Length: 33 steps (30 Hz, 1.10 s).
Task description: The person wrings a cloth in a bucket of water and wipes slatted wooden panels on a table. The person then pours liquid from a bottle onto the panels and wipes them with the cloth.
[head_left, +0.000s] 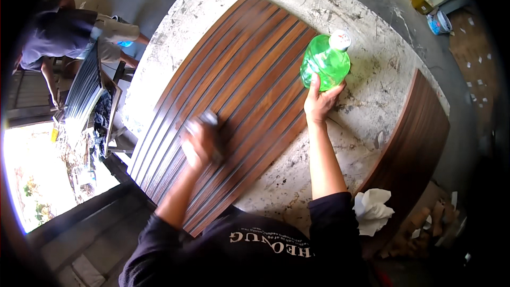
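A grooved brown wooden panel [241,93] lies slantwise on a pale, stained worktable [366,16]. On the panel's middle-left, my left hand [197,141] presses down, closed over a greyish-white rag-like wad [209,117]. Motion smears both, so the wad's exact kind is unclear. Beyond the panel's right edge, my right hand [322,101] grips a green see-through plastic bottle [325,64]. The bottle is tilted, its white cap [340,40] on and pointing away from me. Its lower part is partly covered by my fingers.
A second brown board [411,133] leans along the table's right side, with a crumpled white cloth or paper [373,210] by its near end. Scraps [427,226] lie at lower right. Another person [64,37] works on a dark grooved panel [85,93] at left. Buckets [439,22] stand far right.
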Each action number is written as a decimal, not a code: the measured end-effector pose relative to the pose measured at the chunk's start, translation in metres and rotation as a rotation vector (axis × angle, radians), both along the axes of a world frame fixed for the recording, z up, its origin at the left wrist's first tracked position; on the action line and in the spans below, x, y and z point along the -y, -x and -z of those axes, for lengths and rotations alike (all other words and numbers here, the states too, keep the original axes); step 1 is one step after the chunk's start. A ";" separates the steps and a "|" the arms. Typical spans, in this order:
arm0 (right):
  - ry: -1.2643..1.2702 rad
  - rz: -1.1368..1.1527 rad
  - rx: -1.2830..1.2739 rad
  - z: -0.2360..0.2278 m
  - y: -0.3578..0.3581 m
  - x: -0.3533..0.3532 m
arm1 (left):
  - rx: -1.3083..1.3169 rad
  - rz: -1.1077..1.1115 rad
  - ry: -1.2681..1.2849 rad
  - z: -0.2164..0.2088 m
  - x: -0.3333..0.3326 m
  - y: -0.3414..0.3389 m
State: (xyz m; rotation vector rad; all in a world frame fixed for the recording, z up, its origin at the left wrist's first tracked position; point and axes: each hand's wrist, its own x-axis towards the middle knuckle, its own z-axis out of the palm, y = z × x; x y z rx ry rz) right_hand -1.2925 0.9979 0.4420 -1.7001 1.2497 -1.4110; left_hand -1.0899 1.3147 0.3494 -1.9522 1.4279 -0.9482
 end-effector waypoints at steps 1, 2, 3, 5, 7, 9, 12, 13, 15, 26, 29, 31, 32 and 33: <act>-0.030 0.059 -0.042 0.007 0.027 0.007 | -0.766 0.052 0.076 -0.077 0.041 0.083; -0.064 0.075 -0.033 0.004 0.024 0.009 | -1.185 0.307 0.266 -0.106 0.045 0.100; -0.059 0.046 -0.030 0.002 0.023 0.007 | -1.133 0.413 0.284 -0.108 0.050 0.089; -0.047 0.048 -0.048 0.000 0.019 0.006 | -0.918 0.381 0.295 -0.099 0.077 0.042; -0.009 0.040 -0.074 -0.006 0.004 0.002 | -0.657 0.079 0.252 -0.069 0.105 -0.065; 0.013 0.034 -0.070 -0.006 0.001 0.005 | -0.813 -0.100 0.453 -0.100 0.153 -0.133; 0.003 0.036 -0.071 -0.007 0.004 0.001 | -0.387 0.074 0.436 -0.083 0.155 -0.085; -0.011 0.066 -0.070 -0.002 0.005 0.002 | -0.930 -0.012 0.427 -0.078 0.155 -0.034; -0.048 0.065 -0.040 -0.005 0.011 0.002 | -1.056 0.431 0.533 -0.074 0.149 0.069; 0.012 0.056 -0.125 -0.003 0.012 0.005 | -1.052 0.103 0.562 -0.103 0.220 -0.028; 0.036 0.055 -0.052 -0.001 0.021 0.009 | -1.098 0.530 0.362 -0.136 0.210 0.093; 0.109 0.041 -0.107 0.000 0.026 0.012 | -1.198 0.596 0.174 -0.144 0.219 0.077; 0.108 0.031 -0.099 -0.002 0.019 0.009 | -0.937 0.608 0.335 -0.123 0.231 0.036; 0.093 0.035 -0.099 -0.003 0.016 0.007 | -0.770 0.314 0.207 -0.109 0.235 -0.007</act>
